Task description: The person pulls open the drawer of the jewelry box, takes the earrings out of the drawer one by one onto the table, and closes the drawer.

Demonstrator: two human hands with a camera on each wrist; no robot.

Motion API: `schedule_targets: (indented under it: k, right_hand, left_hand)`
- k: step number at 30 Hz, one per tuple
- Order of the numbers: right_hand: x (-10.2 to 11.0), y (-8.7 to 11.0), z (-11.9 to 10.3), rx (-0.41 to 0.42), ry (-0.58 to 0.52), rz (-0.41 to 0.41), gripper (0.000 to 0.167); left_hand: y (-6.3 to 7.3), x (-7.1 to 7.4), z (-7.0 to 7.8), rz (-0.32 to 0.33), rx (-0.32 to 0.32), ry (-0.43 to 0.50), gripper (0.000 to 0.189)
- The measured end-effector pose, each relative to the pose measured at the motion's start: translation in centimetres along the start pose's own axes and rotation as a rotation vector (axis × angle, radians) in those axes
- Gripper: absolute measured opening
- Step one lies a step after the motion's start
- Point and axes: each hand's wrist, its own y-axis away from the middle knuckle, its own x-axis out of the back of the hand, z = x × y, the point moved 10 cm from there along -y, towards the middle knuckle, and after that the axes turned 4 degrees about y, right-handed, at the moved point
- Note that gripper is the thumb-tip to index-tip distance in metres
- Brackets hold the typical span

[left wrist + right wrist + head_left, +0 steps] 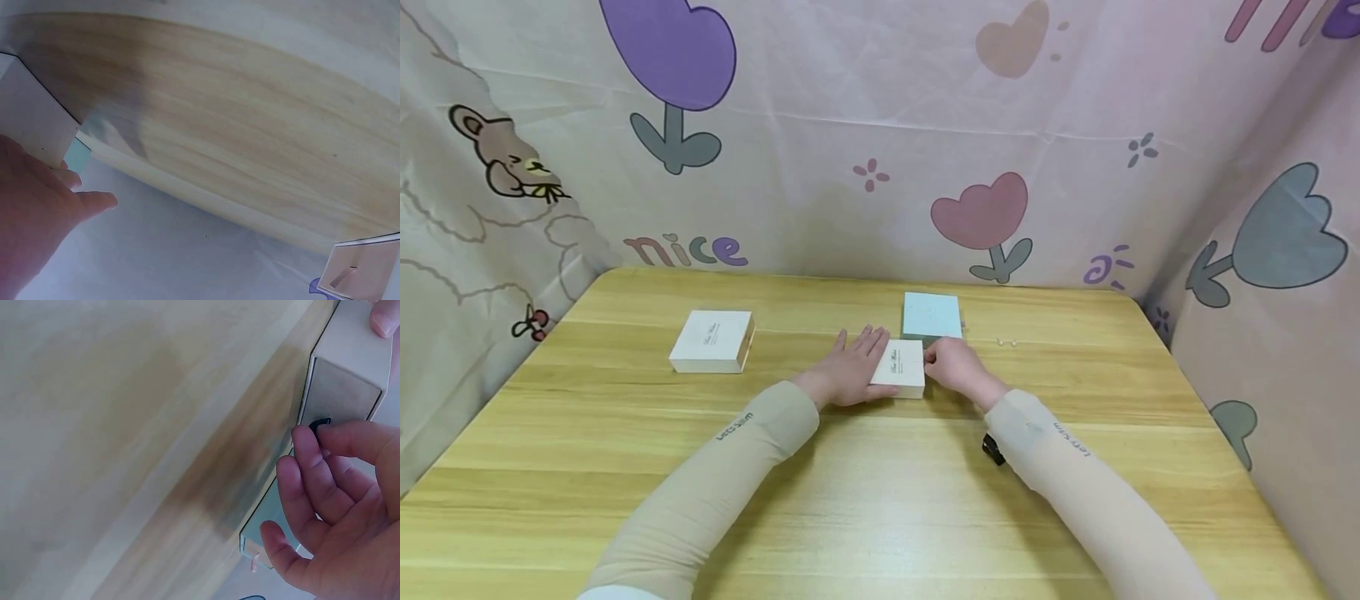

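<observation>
A small white box with dark script on its lid (907, 367) sits near the middle of the table. My left hand (852, 372) rests on its left part, fingers fairly straight and spread, thumb along the front side. On the box's right end is a dark pull tab (320, 424), which my right hand (350, 494) pinches between thumb and index finger. The end panel lies flush inside the box's outer sleeve. A light blue box (931, 315) stands just behind the white one, with a small pinkish tab on its right side.
Another white lettered box (713, 342) stands at the left, its right end panel tan. Two tiny shiny pieces (1006, 342) lie right of the blue box. A patterned cloth (820, 167) hangs behind the wooden table (880, 500).
</observation>
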Motion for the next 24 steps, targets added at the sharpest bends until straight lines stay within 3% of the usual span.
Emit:
schedule_targets:
  k: [4, 11, 24]
  right_hand:
    - [0.2, 0.0, 0.2, 0.002, 0.022, 0.002, 0.019]
    - [0.4, 0.3, 0.8, 0.024, 0.046, -0.004, 0.041]
    - [0.6, 0.8, 2.4, 0.031, 0.018, -0.042, 0.040]
  left_hand:
    - [0.0, 0.1, 0.0, 0.005, -0.001, 0.009, 0.094]
    - [-0.2, 0.0, -0.1, 0.005, 0.002, 0.008, 0.093]
    - [0.0, -0.1, 0.0, 0.002, -0.007, -0.006, 0.093]
